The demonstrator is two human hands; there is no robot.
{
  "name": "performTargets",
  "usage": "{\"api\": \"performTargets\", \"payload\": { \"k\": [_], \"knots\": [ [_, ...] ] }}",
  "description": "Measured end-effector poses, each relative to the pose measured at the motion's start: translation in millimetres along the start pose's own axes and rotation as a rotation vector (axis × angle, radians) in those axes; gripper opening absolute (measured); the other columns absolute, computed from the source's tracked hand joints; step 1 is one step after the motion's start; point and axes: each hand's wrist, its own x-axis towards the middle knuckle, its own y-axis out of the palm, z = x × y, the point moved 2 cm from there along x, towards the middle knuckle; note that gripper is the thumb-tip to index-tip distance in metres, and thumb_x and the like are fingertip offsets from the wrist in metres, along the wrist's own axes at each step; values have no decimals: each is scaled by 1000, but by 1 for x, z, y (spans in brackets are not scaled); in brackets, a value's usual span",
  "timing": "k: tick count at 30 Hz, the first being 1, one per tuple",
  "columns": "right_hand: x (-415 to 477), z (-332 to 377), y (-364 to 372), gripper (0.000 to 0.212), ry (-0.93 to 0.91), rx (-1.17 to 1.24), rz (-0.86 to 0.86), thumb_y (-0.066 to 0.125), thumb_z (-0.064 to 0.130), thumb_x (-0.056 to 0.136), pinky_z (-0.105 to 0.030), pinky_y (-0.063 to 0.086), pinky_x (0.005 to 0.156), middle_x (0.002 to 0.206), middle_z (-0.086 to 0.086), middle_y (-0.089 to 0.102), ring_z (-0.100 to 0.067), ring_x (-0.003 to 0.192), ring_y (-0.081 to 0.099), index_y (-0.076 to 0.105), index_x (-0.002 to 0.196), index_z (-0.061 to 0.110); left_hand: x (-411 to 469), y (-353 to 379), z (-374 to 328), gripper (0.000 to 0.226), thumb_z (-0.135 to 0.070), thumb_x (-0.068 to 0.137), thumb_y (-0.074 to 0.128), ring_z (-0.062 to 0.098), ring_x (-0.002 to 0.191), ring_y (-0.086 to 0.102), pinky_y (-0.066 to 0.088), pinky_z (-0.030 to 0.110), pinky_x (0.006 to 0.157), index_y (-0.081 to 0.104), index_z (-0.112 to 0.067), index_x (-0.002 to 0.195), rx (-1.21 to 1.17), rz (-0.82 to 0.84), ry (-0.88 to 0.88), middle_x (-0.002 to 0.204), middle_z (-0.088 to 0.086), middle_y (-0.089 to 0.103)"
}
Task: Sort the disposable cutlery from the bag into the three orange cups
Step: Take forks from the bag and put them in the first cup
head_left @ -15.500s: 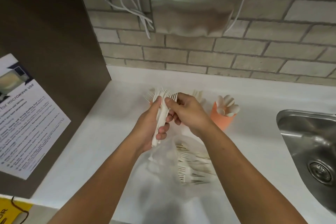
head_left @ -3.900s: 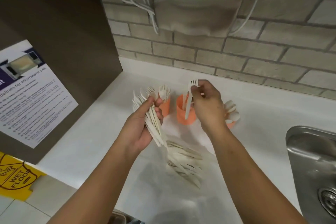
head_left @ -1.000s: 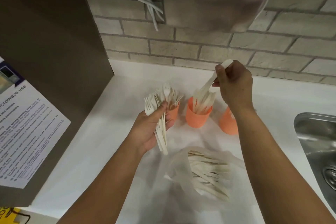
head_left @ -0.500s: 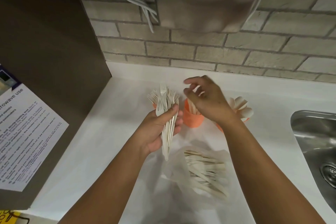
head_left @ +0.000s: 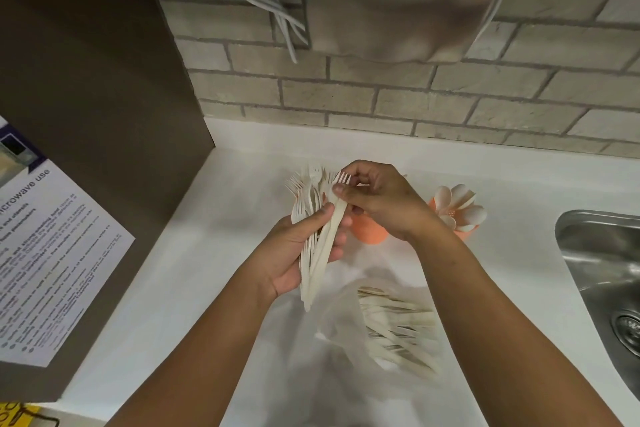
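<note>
**Left hand** (head_left: 294, 250): fingers curled round a bundle of white forks (head_left: 311, 270), tines up, handles pointing toward the front edge of the tabletop (head_left: 214, 225).

**Right hand** (head_left: 384, 201): thumb and forefinger pinch the neck of one fork (head_left: 343, 178) at the top of the bundle.

**Middle orange cup** (head_left: 369, 230): behind the hands, mostly hidden; its contents cannot be told.

**Right orange cup** (head_left: 469, 231): toward the back edge; holds spoons (head_left: 457, 201), bowls up.

**Clear bag** (head_left: 341, 319): lies nearer the front edge with loose cutlery (head_left: 398, 329) inside.

**Sink** (head_left: 606, 253): at the right edge.
</note>
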Motion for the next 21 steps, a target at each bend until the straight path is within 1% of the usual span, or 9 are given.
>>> {"api": "performTargets", "payload": {
  "k": [4,6,9,11,14,16,18,20,21],
  "knots": [
    [2,-2,-2,9,0,-109,-105,76,14,93,-28,48,64,92,-25,64,-15,63,59,72,99,9,2,-8,4,33,-24,97,71,17,70,69,54,28,57,70,-4,123,72,-64,44,99,8,75],
    [1,-2,0,14,21,-60,-123,77,13,92,-26,49,63,89,-22,62,-14,61,60,73,105,11,3,-8,4,31,-21,96,71,16,68,69,52,26,54,70,-4,122,93,-105,73,94,7,76],
    [-1,-4,1,26,94,99,-150,79,12,90,-23,50,58,81,-10,66,-15,61,63,71,115,8,5,-8,4,28,-18,95,72,15,68,70,50,26,54,72,-4,120,112,-177,128,88,4,77],
    [-3,-9,2,24,135,116,-141,78,9,90,-25,51,58,77,-11,68,-18,63,65,71,112,3,6,-10,5,27,-20,95,74,15,72,73,53,27,56,73,-6,118,134,-206,150,89,4,78],
    [-5,-9,2,13,139,120,-166,75,2,91,-26,52,58,74,-16,69,-20,61,64,74,104,-1,8,-10,7,24,-19,95,74,18,77,75,56,29,59,74,-7,117,149,-210,164,93,7,78],
    [-5,-7,-6,7,126,123,-280,70,1,94,-30,54,58,69,-15,69,-23,60,63,76,97,2,10,-13,9,25,-19,95,75,22,83,75,58,30,62,74,-7,117,120,-227,173,97,12,78],
    [-4,-2,-24,13,61,99,-457,65,1,97,-37,57,63,67,-12,70,-27,61,64,76,94,8,13,-16,11,26,-19,93,76,21,88,78,60,32,66,75,-8,117,70,-265,167,100,10,80],
    [-3,4,-47,15,-61,-11,-638,63,8,99,-39,59,68,68,-5,72,-23,61,68,77,95,14,14,-20,11,26,-20,90,79,15,84,77,61,33,68,75,-13,115,28,-295,156,91,2,80],
    [-3,7,-57,14,-121,-96,-706,63,12,100,-37,60,69,70,-4,73,-20,61,70,76,96,15,14,-21,11,27,-21,87,81,13,80,76,61,33,68,75,-16,113,15,-300,150,85,-2,78]
  ]
}}
